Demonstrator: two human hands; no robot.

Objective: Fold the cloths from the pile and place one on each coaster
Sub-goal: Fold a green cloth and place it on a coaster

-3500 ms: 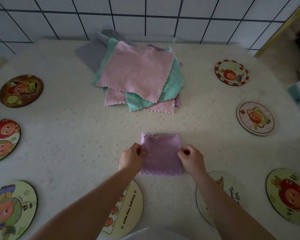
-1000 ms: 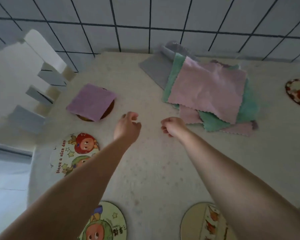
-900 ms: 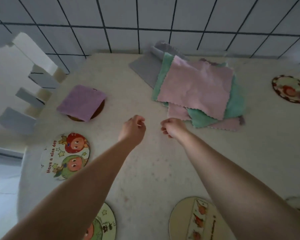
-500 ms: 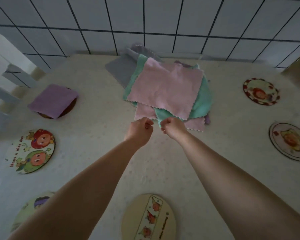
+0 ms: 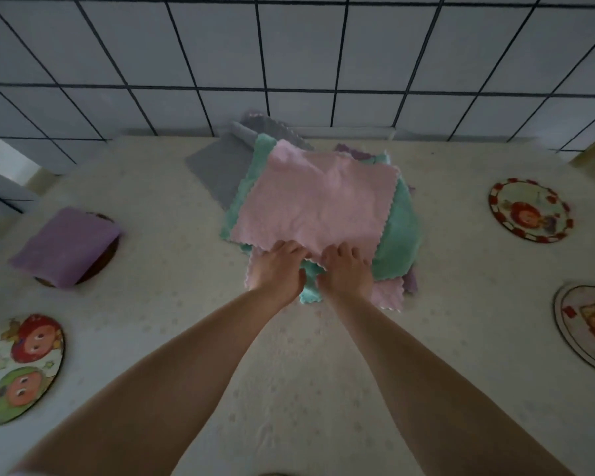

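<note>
Hands, empty moments ago, now pinch the near edge of the top pink cloth (image 5: pixel 318 201): left hand (image 5: pixel 278 269), right hand (image 5: pixel 346 269); second fold begins, purple cloth (image 5: pixel 66 243) already placed far left.

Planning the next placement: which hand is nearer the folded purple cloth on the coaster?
Left. The left hand sits at the pink cloth's near edge, on the side toward the folded purple cloth; the right hand lies beyond it, farther away.
</note>
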